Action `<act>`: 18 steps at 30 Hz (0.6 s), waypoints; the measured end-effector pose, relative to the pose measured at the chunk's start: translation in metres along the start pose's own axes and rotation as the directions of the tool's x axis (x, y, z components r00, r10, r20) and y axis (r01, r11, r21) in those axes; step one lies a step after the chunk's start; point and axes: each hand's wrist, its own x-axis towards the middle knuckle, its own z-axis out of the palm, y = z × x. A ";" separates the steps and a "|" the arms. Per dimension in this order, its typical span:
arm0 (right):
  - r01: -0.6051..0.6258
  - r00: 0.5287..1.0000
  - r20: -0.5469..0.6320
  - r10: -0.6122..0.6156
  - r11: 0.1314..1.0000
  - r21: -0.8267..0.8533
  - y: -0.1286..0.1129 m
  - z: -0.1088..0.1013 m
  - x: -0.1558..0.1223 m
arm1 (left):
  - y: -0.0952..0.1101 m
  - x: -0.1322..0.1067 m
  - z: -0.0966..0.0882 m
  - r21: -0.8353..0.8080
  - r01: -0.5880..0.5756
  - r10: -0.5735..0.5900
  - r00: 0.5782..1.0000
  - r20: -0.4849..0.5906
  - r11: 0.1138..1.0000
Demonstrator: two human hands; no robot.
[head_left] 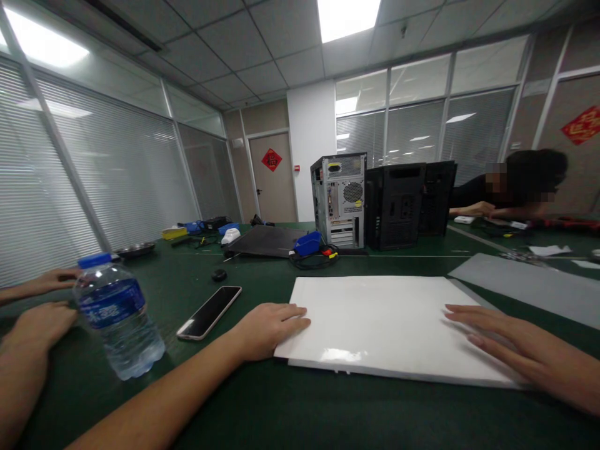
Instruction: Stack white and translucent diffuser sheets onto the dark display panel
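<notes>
A glossy white flat panel (375, 325) lies on the green table in front of me, with small tabs along its near edge. My left hand (272, 328) rests at its left edge, fingers lying over the top surface. At the right side my right hand (520, 344) has its fingers stretched out over the panel; whether they touch it I cannot tell. Both hands look open. Left of my left hand is a phone (209, 312) with a dark screen, and beyond it a small round black object (219, 275).
A water bottle (119, 319) stands at left, beside another person's hands (44, 322). Computer cases (340, 200) stand at the back, near a dark panel (267, 240) and a blue bin (307, 243). A grey sheet (534, 284) lies at right; another person (520, 181) leans on the table.
</notes>
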 end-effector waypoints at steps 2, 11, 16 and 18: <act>-0.008 1.000 -0.025 0.007 1.000 -0.024 -0.004 -0.004 0.001 | -0.001 -0.001 0.002 0.000 0.002 -0.002 1.000 0.000 1.000; 0.012 0.999 -0.031 -0.017 0.988 -0.151 -0.024 -0.018 0.003 | -0.002 -0.003 0.004 0.005 0.011 -0.011 1.000 -0.006 1.000; 0.036 0.999 0.006 -0.035 0.994 -0.106 -0.038 -0.017 0.000 | -0.003 -0.002 0.005 -0.034 0.008 -0.009 0.999 -0.044 0.999; 0.042 0.999 0.024 -0.040 0.996 -0.084 -0.037 -0.018 0.000 | -0.004 -0.002 0.005 -0.034 -0.001 -0.001 0.999 -0.050 0.999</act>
